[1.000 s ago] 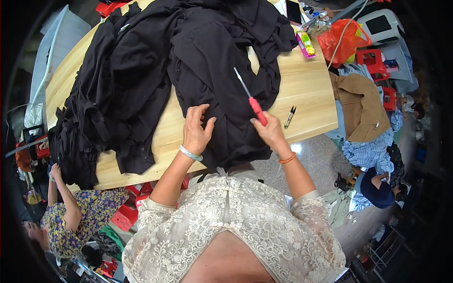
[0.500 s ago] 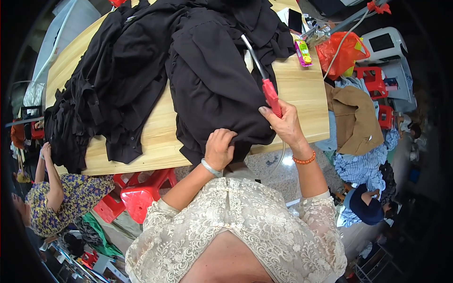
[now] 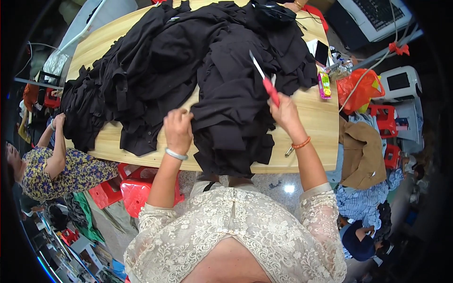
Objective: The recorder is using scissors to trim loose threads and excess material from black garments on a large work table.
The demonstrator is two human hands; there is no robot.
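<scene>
A black garment (image 3: 231, 113) lies bunched at the near middle of the table. At its left edge is my left hand (image 3: 178, 131), fingers curled and closed on a fold of the cloth. My right hand (image 3: 285, 113) is wrapped round the red handle of a slim tool (image 3: 269, 87) with a long, pointed metal end. That metal end points away from me, over the garment's right part. I cannot make out the tool's exact kind. More black garments (image 3: 155, 70) are heaped to the left and beyond, some with buttons.
Part of the wooden table (image 3: 316, 118) shows at right, with a small metal item (image 3: 289, 151) near my right wrist. A pink and yellow packet (image 3: 324, 86) and a phone (image 3: 322, 53) lie farther back. Red stools (image 3: 137, 195) stand below left. A person (image 3: 52, 160) sits at left.
My left hand has moved left to the garment's edge, and the cloth now lies in different folds. The tool remains in my right hand. The whole view has shifted somewhat.
</scene>
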